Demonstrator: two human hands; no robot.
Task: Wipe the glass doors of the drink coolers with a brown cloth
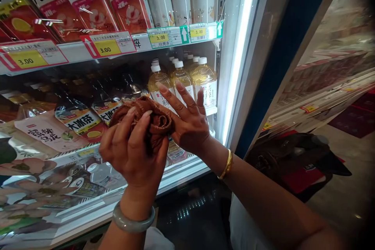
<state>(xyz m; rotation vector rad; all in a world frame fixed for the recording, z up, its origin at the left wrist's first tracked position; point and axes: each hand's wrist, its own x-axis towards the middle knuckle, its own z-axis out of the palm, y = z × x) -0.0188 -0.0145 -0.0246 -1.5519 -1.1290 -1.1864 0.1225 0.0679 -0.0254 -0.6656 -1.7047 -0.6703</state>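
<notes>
A crumpled brown cloth (140, 111) is bunched in my left hand (131, 148), whose fingers curl round it; a grey bangle circles that wrist. My right hand (189, 123), with a gold bracelet on its wrist, has its fingers stretched out and spread. Its thumb side lies against or just behind the cloth, and the contact is partly hidden. Both hands are in front of a glass-fronted drinks cooler. Beyond my right fingers stand clear bottles of pale yellow drink (204, 78) with white caps.
Red drink cartons (125, 4) fill the upper shelf above a strip of price tags (107, 47). A bright light strip (238, 58) runs down the cooler's right side. To the right, a black bag (295, 160) sits low beside another shelf.
</notes>
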